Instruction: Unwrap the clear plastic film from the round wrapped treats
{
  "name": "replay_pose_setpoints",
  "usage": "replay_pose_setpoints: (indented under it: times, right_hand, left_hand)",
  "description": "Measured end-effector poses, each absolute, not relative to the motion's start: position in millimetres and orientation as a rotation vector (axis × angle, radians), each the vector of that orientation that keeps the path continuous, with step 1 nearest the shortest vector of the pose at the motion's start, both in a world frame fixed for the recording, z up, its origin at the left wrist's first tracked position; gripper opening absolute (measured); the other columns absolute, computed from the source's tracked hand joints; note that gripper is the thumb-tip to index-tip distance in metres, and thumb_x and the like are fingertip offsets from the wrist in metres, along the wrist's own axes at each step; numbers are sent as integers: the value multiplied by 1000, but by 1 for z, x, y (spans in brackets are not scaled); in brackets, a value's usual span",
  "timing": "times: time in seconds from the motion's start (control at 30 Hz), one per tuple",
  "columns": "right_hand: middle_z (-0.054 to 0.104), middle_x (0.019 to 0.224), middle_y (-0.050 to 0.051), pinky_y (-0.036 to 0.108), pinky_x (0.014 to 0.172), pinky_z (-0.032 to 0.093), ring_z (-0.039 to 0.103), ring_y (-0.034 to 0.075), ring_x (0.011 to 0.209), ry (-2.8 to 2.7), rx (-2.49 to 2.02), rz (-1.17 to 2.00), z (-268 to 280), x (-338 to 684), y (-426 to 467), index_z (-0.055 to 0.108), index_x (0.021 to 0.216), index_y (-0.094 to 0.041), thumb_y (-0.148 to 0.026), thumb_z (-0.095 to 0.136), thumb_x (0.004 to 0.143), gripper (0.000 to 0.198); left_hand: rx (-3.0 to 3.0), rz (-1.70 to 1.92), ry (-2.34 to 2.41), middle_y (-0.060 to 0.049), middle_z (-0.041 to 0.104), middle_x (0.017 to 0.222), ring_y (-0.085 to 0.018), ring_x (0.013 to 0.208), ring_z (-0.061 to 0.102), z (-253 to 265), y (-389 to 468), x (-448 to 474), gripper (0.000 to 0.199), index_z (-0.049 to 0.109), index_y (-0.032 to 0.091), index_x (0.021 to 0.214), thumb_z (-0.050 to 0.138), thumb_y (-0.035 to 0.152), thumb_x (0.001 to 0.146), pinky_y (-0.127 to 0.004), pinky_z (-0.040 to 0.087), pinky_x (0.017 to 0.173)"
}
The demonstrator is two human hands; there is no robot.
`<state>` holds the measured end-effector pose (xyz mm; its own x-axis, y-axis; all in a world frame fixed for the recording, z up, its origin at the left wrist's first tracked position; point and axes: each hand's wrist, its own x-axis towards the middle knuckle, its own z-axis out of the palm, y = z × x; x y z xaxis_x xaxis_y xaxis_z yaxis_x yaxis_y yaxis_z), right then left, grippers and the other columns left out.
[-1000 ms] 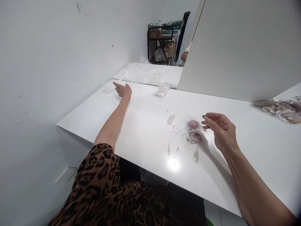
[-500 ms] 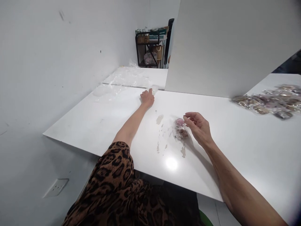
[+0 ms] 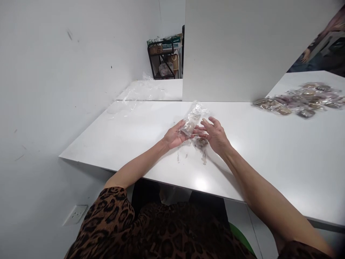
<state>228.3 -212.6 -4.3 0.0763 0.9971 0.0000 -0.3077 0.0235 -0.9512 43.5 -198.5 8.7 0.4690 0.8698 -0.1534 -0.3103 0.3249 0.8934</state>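
Note:
My left hand (image 3: 175, 135) holds a clear plastic bag (image 3: 193, 117) above the table, the bag lying across its palm and fingers. Pale contents show faintly inside it. My right hand (image 3: 216, 133) is close beside the bag with its fingers apart; whether the fingertips touch the plastic I cannot tell. Below both hands a small clear packet (image 3: 201, 142) with brownish contents lies on the white table (image 3: 129, 144), partly hidden by my fingers. Brownish marks spot the tabletop around that packet.
Several clear packets with brown and purplish contents (image 3: 304, 99) are heaped at the right. Crumpled clear plastic (image 3: 140, 91) lies at the back left. A white upright panel (image 3: 226, 50) rises behind the table. Beyond stands a black shelf cart (image 3: 161, 59); a person's arm (image 3: 307, 54) shows far right.
My left hand has come back from the table's far side, bringing the clear plastic bag near my right hand. My right hand has opened from beside the small packet. The view has shifted right.

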Motion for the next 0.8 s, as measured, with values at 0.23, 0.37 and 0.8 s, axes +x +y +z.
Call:
replay_pose_setpoints:
  times: [0.23, 0.37, 0.8]
  right_hand:
    - [59, 78, -2, 26, 50, 42, 53, 12, 63, -956, -981, 1065, -1, 234, -210, 53, 83, -25, -63, 92, 56, 61]
    - [62, 82, 0, 30, 60, 47, 56, 15, 71, -1119, -958, 937, 1, 227, -218, 56, 88, -26, -62, 90, 62, 56]
    - [62, 82, -3, 29, 58, 48, 58, 15, 67, -1094, -995, 1146, -8, 226, -217, 55, 108, -28, -61, 91, 60, 68]
  left_hand:
    - [1046, 794, 762, -15, 69, 135, -29, 119, 71, 7, -218, 55, 73, 39, 27, 158, 59, 62, 96, -47, 59, 98]
    - [1324, 922, 814, -14, 59, 149, -27, 125, 66, -2, -220, 55, 107, 27, 29, 162, 88, 49, 77, -40, 56, 101]
    - [970, 1119, 931, -12, 77, 115, -23, 102, 74, 8, -214, 50, 51, 67, 13, 129, 34, 46, 109, -35, 60, 88]
